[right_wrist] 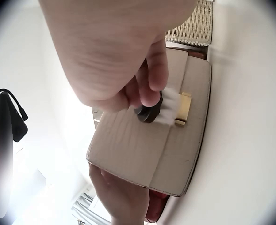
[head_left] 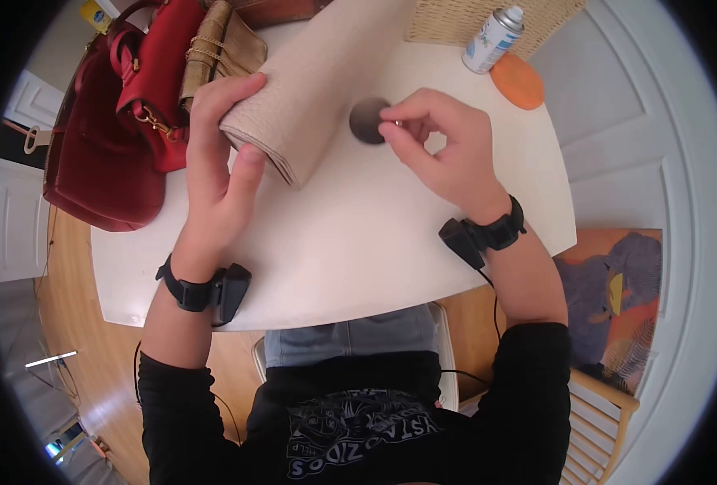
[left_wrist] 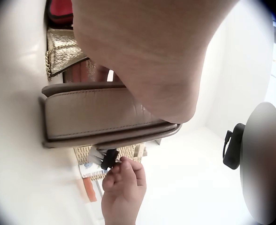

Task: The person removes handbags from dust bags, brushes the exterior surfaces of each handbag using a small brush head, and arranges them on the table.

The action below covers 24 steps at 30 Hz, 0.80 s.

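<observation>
A beige leather bag is tilted up over the white table, held at one end by the left hand, thumb on one side and fingers on the other. The right hand pinches a small dark round brush with white bristles. In the right wrist view the blurred bristles lie at the bag's flap, beside its gold clasp; whether they touch is unclear.
Red bags and a gold chain bag stand on the white table at the left. A spray can, an orange disc and a woven basket are at the back right.
</observation>
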Each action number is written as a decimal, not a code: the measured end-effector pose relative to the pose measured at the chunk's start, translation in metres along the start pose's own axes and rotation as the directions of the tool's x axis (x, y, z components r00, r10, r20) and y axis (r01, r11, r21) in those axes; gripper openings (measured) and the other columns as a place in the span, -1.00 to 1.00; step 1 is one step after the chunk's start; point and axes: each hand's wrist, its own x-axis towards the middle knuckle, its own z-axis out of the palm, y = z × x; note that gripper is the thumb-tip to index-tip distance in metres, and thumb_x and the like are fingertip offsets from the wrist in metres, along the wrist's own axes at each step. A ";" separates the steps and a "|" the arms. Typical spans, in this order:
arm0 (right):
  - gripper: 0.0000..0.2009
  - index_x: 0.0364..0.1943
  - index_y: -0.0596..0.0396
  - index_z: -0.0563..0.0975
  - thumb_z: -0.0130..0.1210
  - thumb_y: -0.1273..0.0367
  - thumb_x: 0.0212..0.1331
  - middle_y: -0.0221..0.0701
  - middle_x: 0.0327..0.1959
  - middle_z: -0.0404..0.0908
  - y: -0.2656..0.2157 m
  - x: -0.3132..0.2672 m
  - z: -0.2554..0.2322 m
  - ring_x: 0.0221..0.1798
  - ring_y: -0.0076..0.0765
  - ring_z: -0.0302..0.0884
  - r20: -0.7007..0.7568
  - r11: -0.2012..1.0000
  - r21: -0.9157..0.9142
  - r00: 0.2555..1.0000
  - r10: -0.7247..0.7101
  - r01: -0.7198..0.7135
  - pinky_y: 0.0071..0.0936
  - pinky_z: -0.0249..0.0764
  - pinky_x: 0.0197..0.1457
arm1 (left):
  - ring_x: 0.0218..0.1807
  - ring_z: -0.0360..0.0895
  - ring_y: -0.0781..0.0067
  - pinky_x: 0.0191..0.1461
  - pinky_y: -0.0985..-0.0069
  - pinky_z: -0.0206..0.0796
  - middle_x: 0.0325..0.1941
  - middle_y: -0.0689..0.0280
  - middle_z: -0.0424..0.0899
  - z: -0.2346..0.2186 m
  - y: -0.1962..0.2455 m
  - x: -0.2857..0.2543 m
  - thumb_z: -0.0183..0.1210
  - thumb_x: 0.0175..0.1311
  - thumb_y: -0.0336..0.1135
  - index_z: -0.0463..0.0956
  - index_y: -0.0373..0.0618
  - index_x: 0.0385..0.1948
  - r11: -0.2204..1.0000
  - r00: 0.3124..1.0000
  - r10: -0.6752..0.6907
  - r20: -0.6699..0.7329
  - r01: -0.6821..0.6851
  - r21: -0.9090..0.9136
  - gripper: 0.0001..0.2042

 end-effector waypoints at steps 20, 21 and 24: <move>-0.93 -0.25 0.17 0.71 0.40 0.50 0.28 -0.44 -0.43 0.77 0.009 -0.002 0.004 -0.45 -0.61 0.70 0.010 0.974 0.219 0.998 0.060 -0.060 -0.62 0.53 -0.31 | 0.36 0.41 0.13 0.50 0.26 0.21 0.30 0.07 0.48 0.000 -0.001 0.002 0.18 0.51 -0.08 0.43 -0.24 0.39 1.000 1.000 0.003 -0.020 -0.003 -0.020 -0.46; -0.93 -0.25 0.17 0.71 0.40 0.50 0.29 -0.44 -0.43 0.77 0.008 -0.002 0.004 -0.45 -0.62 0.69 0.022 0.980 0.199 1.000 0.018 -0.022 -0.63 0.52 -0.31 | 0.35 0.42 0.13 0.48 0.26 0.22 0.29 0.07 0.48 0.000 -0.001 0.003 0.18 0.51 -0.08 0.44 -0.24 0.38 1.000 1.000 0.022 -0.015 -0.022 -0.002 -0.46; -0.93 -0.23 0.18 0.70 0.39 0.50 0.32 -0.44 -0.42 0.77 0.011 -0.003 0.005 -0.44 -0.64 0.66 0.010 0.982 0.187 1.000 0.023 -0.024 -0.64 0.52 -0.31 | 0.34 0.43 0.13 0.46 0.26 0.23 0.29 0.08 0.50 0.000 -0.002 0.002 0.18 0.51 -0.08 0.46 -0.24 0.37 0.999 0.999 0.042 -0.008 -0.042 0.010 -0.47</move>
